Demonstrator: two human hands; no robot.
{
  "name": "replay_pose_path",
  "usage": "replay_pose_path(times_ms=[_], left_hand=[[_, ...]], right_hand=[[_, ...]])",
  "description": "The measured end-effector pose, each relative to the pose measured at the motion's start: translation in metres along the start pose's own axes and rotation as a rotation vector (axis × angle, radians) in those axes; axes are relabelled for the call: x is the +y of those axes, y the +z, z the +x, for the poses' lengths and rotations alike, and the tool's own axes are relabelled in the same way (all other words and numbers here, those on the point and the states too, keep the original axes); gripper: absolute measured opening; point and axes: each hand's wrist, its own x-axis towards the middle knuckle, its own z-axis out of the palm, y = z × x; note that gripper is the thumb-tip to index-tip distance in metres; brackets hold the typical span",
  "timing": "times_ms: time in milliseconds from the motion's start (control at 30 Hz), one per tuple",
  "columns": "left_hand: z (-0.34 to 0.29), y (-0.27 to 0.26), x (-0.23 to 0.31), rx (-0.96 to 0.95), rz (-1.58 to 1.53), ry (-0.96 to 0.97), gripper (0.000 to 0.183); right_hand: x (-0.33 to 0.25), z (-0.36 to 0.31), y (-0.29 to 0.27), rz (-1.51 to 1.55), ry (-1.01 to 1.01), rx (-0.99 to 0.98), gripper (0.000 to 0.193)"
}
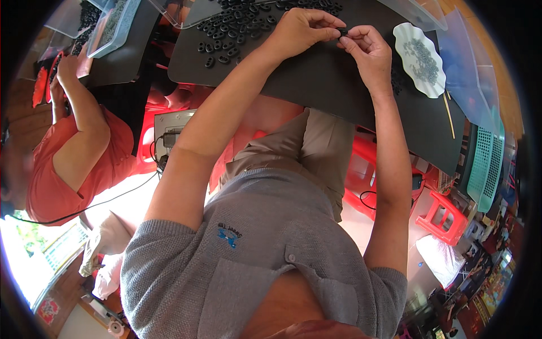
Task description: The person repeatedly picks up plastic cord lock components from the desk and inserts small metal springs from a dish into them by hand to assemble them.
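Note:
Over the dark table both hands meet at one small black piece (pixel 342 33). My left hand (pixel 302 33) pinches it from the left between thumb and fingertips. From the other side my right hand (pixel 370 52) is closed on it as well, thumb against the bent fingers. Fingertips cover much of the piece, so its exact shape is hard to make out. Left of my hands lie many loose black oval pieces (pixel 224 29) with holes in them. A white wavy-edged dish (pixel 401 42) holding tiny greyish clear bits stands right of my right hand.
Thin wooden sticks (pixel 450 117) lie below the dish on the table (pixel 316 85). Clear plastic bins (pixel 464 62) stand at the right, beside a green basket (pixel 484 169). A red stool (pixel 443 217) is on the floor. At left sits another person (pixel 84 152) near a blue-tinted bin (pixel 116 31).

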Motion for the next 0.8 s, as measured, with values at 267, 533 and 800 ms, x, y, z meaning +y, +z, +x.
replay_pose_path(times_ms=[267, 533, 800], left_hand=[[-0.0051, 0.0004, 0.0129, 0.037, 0.224, -0.027, 0.019], [-0.0054, 0.001, 0.0057, 0.015, 0.268, 0.038, 0.018], [-0.0068, 0.0042, 0.0055, -0.044, 0.396, 0.103, 0.018]], right_hand=[[0.0038, -0.0009, 0.0005, -0.007, 0.01, 0.002, 0.012], [-0.0015, -0.003, 0.0035, -0.393, -0.054, 0.037, 0.016], [-0.0021, -0.0019, -0.0039, -0.518, -0.082, -0.009, 0.017]])
